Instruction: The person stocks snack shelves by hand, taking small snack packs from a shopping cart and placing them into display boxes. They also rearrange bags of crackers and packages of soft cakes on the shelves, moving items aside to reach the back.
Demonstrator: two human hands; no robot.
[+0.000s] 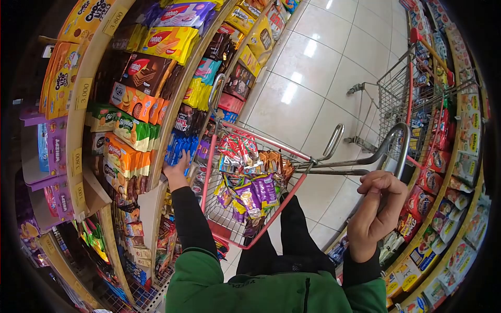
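My left hand [178, 168] reaches to the shelf on the left, its fingers spread against a row of blue snack packets [182, 144]. No packet is lifted off the shelf. Raised on the right, my right hand [377, 215] has its fingers curled in and the thumb against them, with nothing visible in it. It is close to the bent metal bar [404, 143] of the shopping cart. In front of me stands the wire cart [263, 237] with red edges. Inside lie purple snack bags [250, 197], red-and-white packets [237, 148] and brown packets [275, 164].
Shelves of wafer and biscuit packs [143, 73] line the left side, with a wooden price rail [81, 125]. A second cart [394, 96] stands ahead on the right, beside another packed shelf [443, 172]. White floor tiles [292, 94] run between.
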